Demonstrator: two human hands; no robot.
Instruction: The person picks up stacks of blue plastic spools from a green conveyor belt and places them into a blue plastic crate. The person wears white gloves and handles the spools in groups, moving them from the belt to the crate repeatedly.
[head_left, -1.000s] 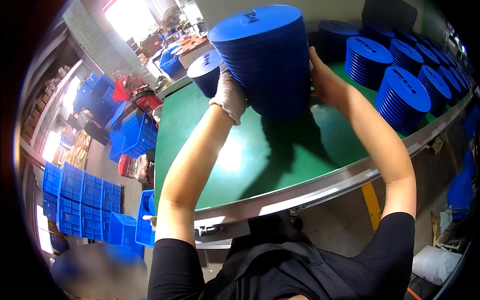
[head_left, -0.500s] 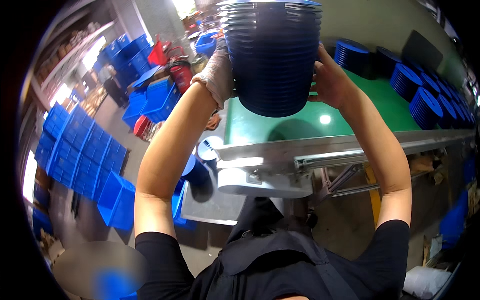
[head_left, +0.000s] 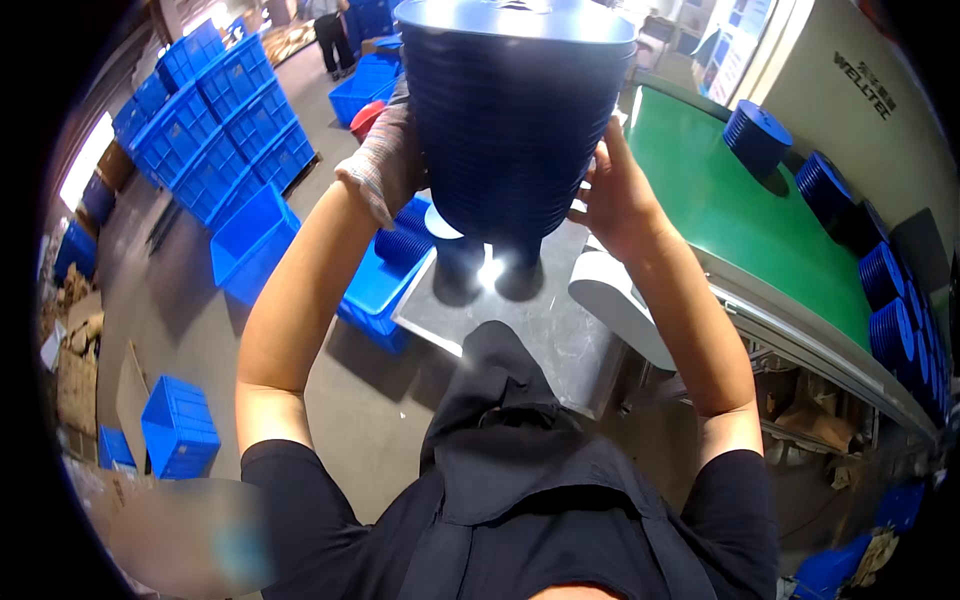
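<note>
Up in front of me I hold a blue ribbed cylinder (head_left: pixel 520 130) with a smooth, shiny top that has a hole in it. My left hand (head_left: pixel 395 150), in a knitted glove, presses against its left side, its fingers mostly hidden. On the right side, my bare right hand (head_left: pixel 618 195) grips it with curled fingers. Below it is a grey metal table (head_left: pixel 560 345) with a bright glare spot. A blue crate (head_left: pixel 375 290) holding ribbed pieces stands at the table's left edge, beside a pale round disc (head_left: pixel 442 222).
A green conveyor belt (head_left: pixel 690 170) runs along the right, bearing several similar cylinders (head_left: pixel 757 138). A white rounded housing (head_left: pixel 615 300) juts out near the table. Stacked blue crates (head_left: pixel 215 150) and a loose crate (head_left: pixel 252 245) stand left. Another person (head_left: pixel 328 35) is far back.
My view has swung left, away from the belt and over the metal table. The cylinder has come along between both hands, and the table now lies beneath it.
</note>
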